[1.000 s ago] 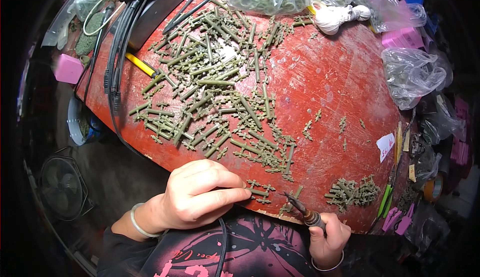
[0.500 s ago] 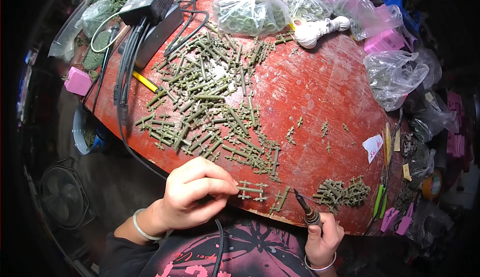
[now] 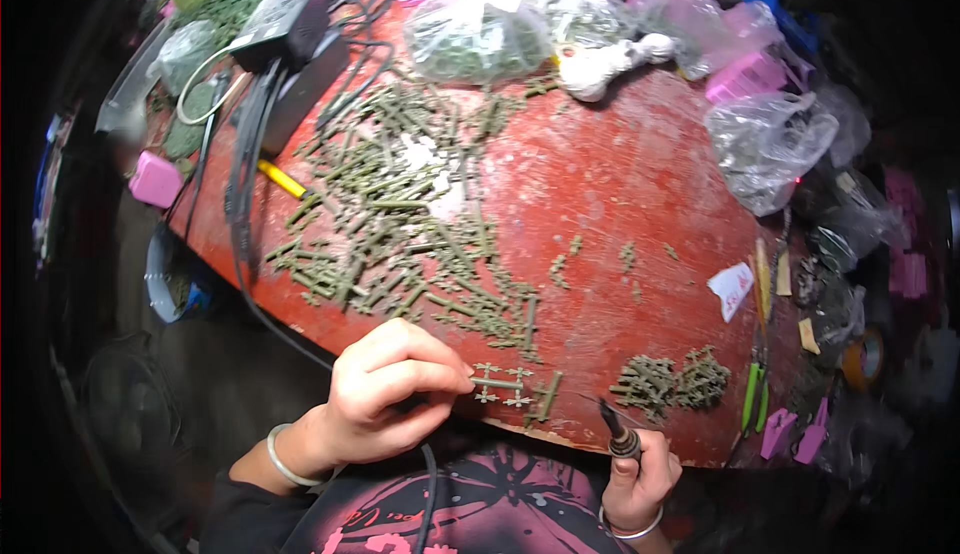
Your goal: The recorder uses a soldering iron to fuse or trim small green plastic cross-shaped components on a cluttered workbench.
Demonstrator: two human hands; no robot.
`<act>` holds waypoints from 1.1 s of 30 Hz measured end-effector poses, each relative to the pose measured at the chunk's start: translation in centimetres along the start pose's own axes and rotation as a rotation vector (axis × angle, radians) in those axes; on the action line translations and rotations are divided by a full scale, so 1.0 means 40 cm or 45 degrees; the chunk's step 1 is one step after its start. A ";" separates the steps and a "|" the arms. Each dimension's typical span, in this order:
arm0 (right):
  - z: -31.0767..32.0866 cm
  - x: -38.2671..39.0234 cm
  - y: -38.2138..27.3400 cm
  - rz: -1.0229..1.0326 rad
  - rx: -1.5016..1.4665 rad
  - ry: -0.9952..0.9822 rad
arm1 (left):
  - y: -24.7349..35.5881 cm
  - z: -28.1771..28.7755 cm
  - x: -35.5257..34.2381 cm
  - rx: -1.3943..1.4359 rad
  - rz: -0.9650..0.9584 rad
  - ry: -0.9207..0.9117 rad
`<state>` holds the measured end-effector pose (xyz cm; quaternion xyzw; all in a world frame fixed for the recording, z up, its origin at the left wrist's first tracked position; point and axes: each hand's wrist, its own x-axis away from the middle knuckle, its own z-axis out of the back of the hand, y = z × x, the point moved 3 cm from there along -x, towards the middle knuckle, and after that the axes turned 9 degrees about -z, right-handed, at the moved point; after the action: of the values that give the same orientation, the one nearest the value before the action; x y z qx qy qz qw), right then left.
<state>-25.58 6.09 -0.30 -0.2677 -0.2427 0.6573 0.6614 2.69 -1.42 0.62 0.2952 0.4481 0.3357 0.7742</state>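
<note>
At the table's near edge my left hand pinches an olive-green moulded part, a rod with small cross-shaped bits on it. A similar green piece lies just right of it. My right hand grips a dark pen-like tool, like a soldering iron, its thin tip pointing up-left near that piece. A compact heap of green pieces sits right of the tip. A large loose spread of green rods and bits covers the middle left.
The red table holds black power units with cables and a yellow-handled tool at left, plastic bags and white cord at back right, green-handled cutters at right. A fan stands below left.
My left hand has shifted slightly left with the held part, which now shows more clearly. The tool has moved a little and its tip sits lower. The whole view has shifted somewhat.
</note>
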 end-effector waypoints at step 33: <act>-0.015 0.112 0.139 -0.349 -0.850 0.644 | 0.027 -0.166 -0.155 0.105 -0.029 -0.114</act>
<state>-29.22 10.49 -4.62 -0.5843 -0.3055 0.3628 0.6585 -5.83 -4.60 1.70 0.3364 0.4297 0.2944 0.7845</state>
